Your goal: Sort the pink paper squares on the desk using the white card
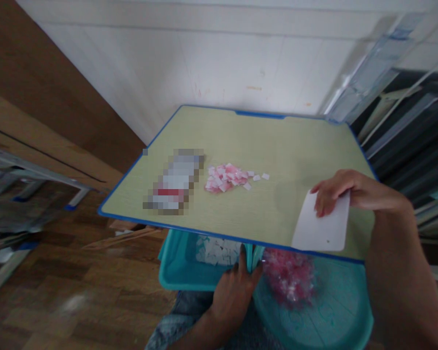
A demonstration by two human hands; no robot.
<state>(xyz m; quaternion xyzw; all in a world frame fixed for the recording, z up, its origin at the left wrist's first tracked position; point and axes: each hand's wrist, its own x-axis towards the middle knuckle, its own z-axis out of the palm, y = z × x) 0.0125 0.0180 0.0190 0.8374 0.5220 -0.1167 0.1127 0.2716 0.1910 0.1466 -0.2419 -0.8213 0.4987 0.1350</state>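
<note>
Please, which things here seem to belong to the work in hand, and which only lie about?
Probably in use:
white card, in right hand
small pink-and-white pieces
rectangular teal bin, by left hand
round teal tray

Apparently lying about:
wooden strips
clear plastic piece

Blurred object: cannot tell.

The right hand (pixel 334 189) is higher, its wrist (pixel 392 197) bent sharply, and the fingers (pixel 324 203) curl downward in a pinch. The left hand (pixel 235 289) is lower, back upward, forefinger (pixel 243 258) straight, thumb (pixel 256 274) apart.

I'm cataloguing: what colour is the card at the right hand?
The card is white; see head view.
</note>
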